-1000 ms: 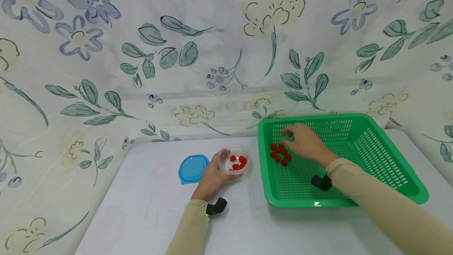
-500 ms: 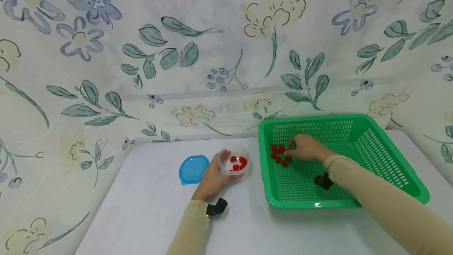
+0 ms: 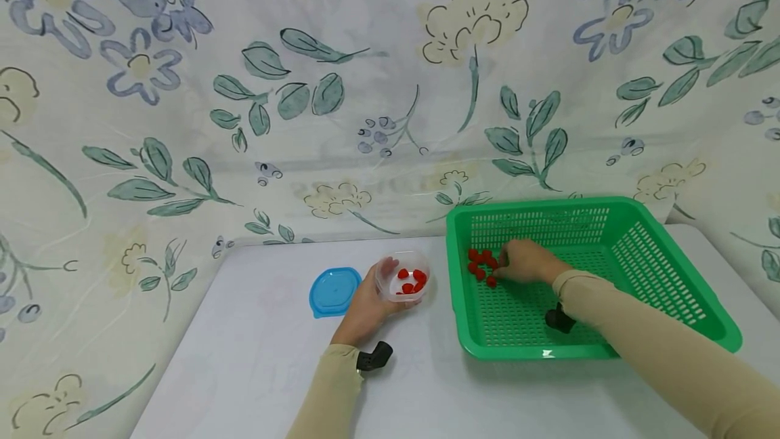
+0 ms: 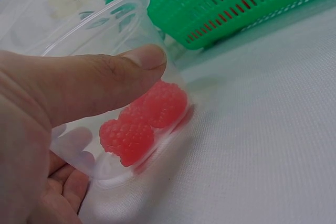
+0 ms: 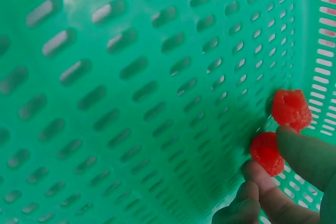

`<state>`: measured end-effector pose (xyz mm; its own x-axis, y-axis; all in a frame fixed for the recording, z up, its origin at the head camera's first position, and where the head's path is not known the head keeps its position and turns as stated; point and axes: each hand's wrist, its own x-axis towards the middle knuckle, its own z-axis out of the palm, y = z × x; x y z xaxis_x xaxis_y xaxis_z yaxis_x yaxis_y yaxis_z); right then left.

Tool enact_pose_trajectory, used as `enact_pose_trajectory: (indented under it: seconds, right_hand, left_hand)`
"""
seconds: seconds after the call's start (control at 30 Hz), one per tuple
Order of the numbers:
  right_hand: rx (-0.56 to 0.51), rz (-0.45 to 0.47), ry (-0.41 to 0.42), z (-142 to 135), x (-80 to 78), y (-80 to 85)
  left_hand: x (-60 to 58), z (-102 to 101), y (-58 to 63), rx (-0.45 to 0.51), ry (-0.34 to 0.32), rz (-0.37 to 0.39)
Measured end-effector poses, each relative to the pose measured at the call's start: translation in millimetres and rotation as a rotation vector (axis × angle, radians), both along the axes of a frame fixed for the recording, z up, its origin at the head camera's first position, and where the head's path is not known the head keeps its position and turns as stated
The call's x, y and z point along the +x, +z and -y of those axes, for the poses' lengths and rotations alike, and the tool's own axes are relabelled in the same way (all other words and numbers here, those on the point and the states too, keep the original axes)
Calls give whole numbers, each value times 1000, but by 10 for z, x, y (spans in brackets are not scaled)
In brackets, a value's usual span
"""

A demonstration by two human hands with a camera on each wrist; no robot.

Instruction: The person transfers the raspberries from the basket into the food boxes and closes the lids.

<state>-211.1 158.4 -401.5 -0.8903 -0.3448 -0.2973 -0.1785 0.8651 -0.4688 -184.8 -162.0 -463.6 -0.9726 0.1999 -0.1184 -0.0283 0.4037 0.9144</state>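
My left hand (image 3: 364,310) holds a clear plastic tub (image 3: 391,285) on the white table, thumb along its near wall and fingers round the other side. Inside lie several red raspberries (image 4: 126,140), resting on the bottom. My right hand (image 3: 529,263) reaches into the green basket (image 3: 453,283), beside a small group of raspberries (image 3: 473,255) at its left end. In the right wrist view, thumb and fingertip pinch one raspberry (image 5: 266,151) low over the basket floor. Another raspberry (image 5: 290,109), hollow side showing, sits just beyond the thumb.
A blue lid (image 3: 334,291) lies flat on the white table (image 3: 244,358), left of the tub. The basket's raised, slotted walls surround my right hand. A floral cloth (image 3: 390,100) hangs behind the table.
My right hand has lowered from above the raspberries to the right side of the group, and its fingers have closed on one. My left hand and the tub stay in place.
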Motion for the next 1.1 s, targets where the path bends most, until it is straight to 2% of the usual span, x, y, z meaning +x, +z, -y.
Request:
enact_pose_trajectory:
  seconds: [0.53,0.97,1.1]
  right_hand:
    - [-63,3,-10,-13,10,73]
    - [-135,-66,-26,0,31,190]
    - [-179,-111,-4,-1,65,244]
  left_hand:
    - [8,0,3,4,2,1]
    - [7,7,2,-4,-1,-10]
    - [8,8,7,-2,-3,-13]
